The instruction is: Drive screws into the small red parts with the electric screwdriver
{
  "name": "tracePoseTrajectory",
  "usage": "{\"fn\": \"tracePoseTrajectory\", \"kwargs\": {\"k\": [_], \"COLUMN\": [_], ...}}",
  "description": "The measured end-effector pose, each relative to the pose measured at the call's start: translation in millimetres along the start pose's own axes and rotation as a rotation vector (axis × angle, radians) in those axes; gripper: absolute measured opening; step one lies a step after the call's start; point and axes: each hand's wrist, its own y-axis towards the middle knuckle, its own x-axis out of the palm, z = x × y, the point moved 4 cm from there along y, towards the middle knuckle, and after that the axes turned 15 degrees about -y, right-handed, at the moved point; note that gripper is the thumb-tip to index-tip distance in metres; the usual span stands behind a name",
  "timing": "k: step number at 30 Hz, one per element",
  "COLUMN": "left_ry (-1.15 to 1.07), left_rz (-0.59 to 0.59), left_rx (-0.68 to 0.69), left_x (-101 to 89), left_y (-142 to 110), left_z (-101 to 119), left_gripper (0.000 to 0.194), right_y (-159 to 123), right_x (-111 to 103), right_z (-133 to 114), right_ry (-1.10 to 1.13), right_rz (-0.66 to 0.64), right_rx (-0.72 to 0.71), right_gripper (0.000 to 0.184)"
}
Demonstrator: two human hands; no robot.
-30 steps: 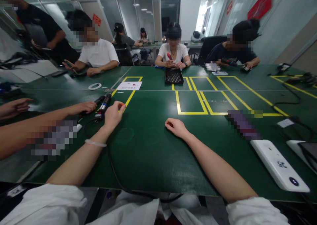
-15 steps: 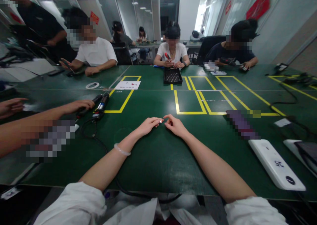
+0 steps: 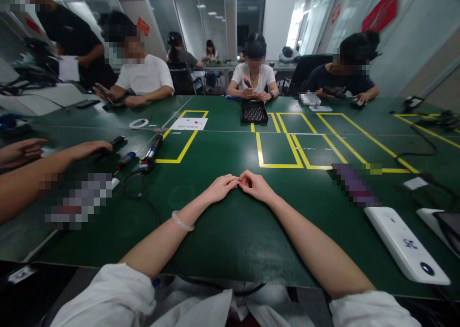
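Note:
My left hand (image 3: pixel 223 188) rests low over the green table (image 3: pixel 215 240), its fingertips pinching a small reddish piece (image 3: pixel 240 181) whose kind I cannot make out. Against it, my right hand (image 3: pixel 256 186) is closed, thumb and forefinger pressed on the same piece. The fingertips of both hands meet and hide most of it. A pale bracelet (image 3: pixel 182 221) circles my left wrist.
Left of me, a co-worker's hand (image 3: pixel 88 149) reaches over dark cylindrical tools (image 3: pixel 153 148) with a cable. A white power bank (image 3: pixel 406 245) and a phone (image 3: pixel 354 184) lie right. Across sits a person with a black tray (image 3: pixel 254 112). Yellow tape (image 3: pixel 280 166) marks the table.
My right fingers have come in from apart and closed on the small piece at my left fingertips. The co-worker's hand at the left has drawn leftward with a dark tool. The view has shifted slightly.

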Motion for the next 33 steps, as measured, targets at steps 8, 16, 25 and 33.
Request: {"fn": "tracePoseTrajectory", "kwargs": {"k": [8, 16, 25, 33], "left_ry": [-0.199, -0.285, -0.332, -0.310], "left_rz": [0.108, 0.113, 0.113, 0.115], "left_rx": [-0.054, -0.002, 0.022, 0.021], "left_x": [-1.6, -0.9, -1.9, -1.2], "left_y": [-1.3, -1.5, -0.4, -0.6], "left_z": [-8.9, -14.6, -15.5, -19.1], "left_gripper": [0.021, 0.019, 0.019, 0.021], "right_y": [-0.7, 1.6, 2.6, 2.6], "right_x": [-2.3, 0.3, 1.7, 0.0], "right_z": [2.4, 9.4, 10.9, 8.2], "right_ry": [-0.052, 0.053, 0.142, 0.171], "right_rz": [0.041, 0.038, 0.027, 0.025], "right_rx": [0.020, 0.061, 0.042, 0.028], "right_gripper": [0.010, 0.018, 0.015, 0.013]}}
